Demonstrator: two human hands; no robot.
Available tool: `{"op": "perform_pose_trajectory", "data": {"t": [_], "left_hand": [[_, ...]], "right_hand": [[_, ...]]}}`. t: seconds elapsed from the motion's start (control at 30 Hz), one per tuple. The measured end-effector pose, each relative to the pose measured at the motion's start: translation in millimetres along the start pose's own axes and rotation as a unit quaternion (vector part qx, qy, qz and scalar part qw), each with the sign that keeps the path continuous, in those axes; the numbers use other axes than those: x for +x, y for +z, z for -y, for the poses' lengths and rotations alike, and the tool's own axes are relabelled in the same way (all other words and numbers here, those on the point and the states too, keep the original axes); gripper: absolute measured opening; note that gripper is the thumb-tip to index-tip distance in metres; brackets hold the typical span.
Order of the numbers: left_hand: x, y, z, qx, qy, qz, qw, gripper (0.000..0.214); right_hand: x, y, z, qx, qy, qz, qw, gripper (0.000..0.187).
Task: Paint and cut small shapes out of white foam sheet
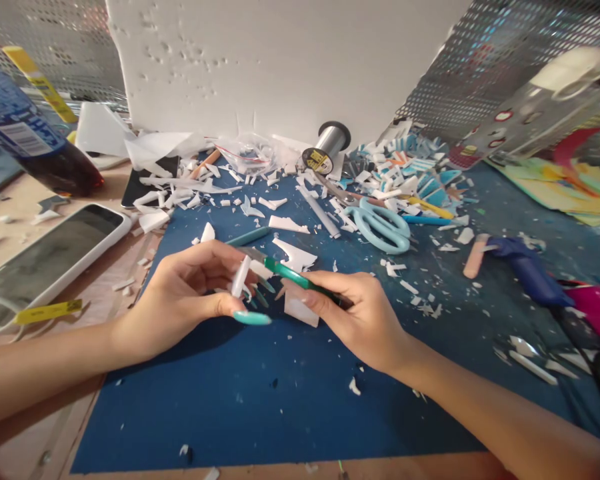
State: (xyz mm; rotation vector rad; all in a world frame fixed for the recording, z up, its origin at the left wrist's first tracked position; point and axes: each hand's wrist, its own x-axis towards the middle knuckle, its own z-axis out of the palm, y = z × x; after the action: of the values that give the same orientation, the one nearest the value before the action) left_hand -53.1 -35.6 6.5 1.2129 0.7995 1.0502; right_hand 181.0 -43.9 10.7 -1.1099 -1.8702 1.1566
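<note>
My left hand (173, 297) pinches a small white foam piece (240, 277) between thumb and fingers. In my right hand (365, 317) is a green craft knife (291, 273), gripped by its handle. Its blade points left and lies close behind the white piece; whether the two touch I cannot tell. A flat white offcut (301, 310) shows below the knife, beside my right fingers. Both hands are over a blue cutting mat (260, 413). Just beyond the knife lie more white scraps (295, 253) and a slim teal tool (250, 236).
Light blue scissors (380, 227) lie behind my right hand, near a spool of wire (327, 147) and a heap of scraps (410, 173). At right is a dark blue glue gun (535, 273). A phone (60, 260) and a cola bottle (35, 133) are at left.
</note>
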Motion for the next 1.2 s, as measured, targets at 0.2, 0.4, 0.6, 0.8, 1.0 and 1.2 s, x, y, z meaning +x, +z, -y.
{"op": "perform_pose_trajectory", "data": {"t": [0.2,0.4,0.6,0.8,1.0,1.2], "left_hand": [[-5,-2.1,7,0.144,0.032,-0.056,0.988,0.047],[-12,-6.4,11,0.338,0.166,-0.042,0.925,0.033],[-11,-6.1,7,0.418,0.253,0.007,0.873,0.027],[-12,-5.1,7,0.449,0.265,-0.001,0.853,0.031],[-10,-7.9,12,0.399,0.249,0.001,0.883,0.032],[-10,-6.9,11,0.371,0.229,-0.025,0.899,0.038]], "right_hand": [[2,5,4,0.198,0.115,0.013,0.973,0.039],[2,15,11,0.285,0.176,0.086,0.938,0.032],[3,20,17,0.340,0.164,0.111,0.919,0.030],[2,24,19,0.362,0.208,0.115,0.902,0.029],[2,25,18,0.353,0.248,0.081,0.898,0.027],[2,20,13,0.221,0.217,0.007,0.951,0.023]]}}
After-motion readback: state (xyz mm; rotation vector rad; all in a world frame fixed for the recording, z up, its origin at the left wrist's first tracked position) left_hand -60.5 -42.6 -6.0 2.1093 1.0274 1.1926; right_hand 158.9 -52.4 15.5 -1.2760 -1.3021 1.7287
